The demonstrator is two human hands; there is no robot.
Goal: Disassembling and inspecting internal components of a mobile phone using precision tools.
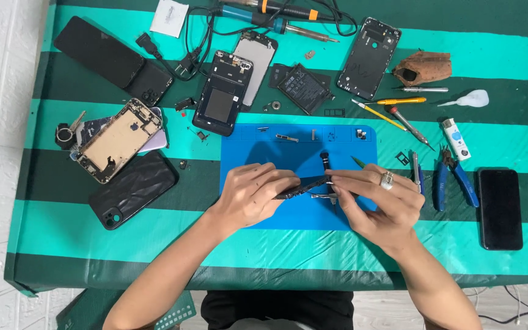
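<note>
My left hand (pixel 253 194) grips the left end of a narrow dark circuit board (pixel 304 186) over the blue work mat (pixel 288 143). My right hand (pixel 379 201), with a ring on one finger, pinches metal tweezers (pixel 324 195) against the board's right end. A small black screwdriver (pixel 325 160) stands just behind the board, between my two hands.
Around the mat lie an opened phone frame (pixel 223 93), a battery (pixel 304 88), a dark back cover (pixel 369 58), a gutted phone body (pixel 117 140), a black case (pixel 132 189), blue-handled pliers (pixel 450 180), a phone (pixel 500 209), a soldering iron (pixel 276 18) and small screwdrivers (pixel 407 125).
</note>
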